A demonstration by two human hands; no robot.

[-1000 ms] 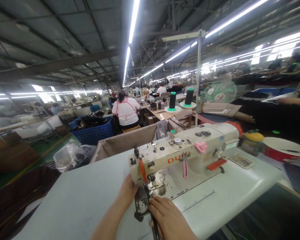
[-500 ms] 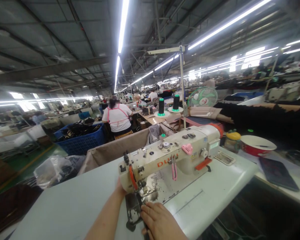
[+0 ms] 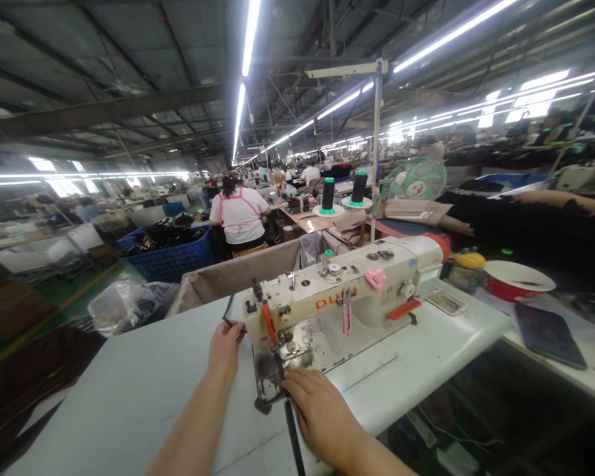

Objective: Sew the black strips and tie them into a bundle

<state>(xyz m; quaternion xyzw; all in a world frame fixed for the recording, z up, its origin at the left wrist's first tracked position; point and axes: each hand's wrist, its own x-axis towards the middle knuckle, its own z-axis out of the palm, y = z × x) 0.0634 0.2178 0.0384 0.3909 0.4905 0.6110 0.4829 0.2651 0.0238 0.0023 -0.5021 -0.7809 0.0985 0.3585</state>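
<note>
A white sewing machine (image 3: 337, 284) with orange lettering stands on the pale table. Behind its needle end, my left hand (image 3: 227, 344) pinches a narrow black strip (image 3: 229, 308), whose end sticks up past the fingertips. In front of the presser foot, my right hand (image 3: 322, 410) is closed over the black strip's near length (image 3: 293, 439), fingers together close to the needle plate; its thumb is hidden. That length runs from the foot toward me over the table edge. Pink thread snips (image 3: 347, 314) hang on the machine's side.
Two black thread cones (image 3: 328, 196) stand behind the machine. To the right are a red-and-white bowl (image 3: 518, 281), a dark tablet-like slab (image 3: 550, 334) and a yellow-lidded jar (image 3: 469, 268). A fabric-lined bin (image 3: 242, 271) borders the table's far side. A co-worker (image 3: 238, 215) sits beyond.
My left hand has come out from behind the machine head to the left, with the strip's end now showing. The right hand stays near the foot. The view has shifted slightly.
</note>
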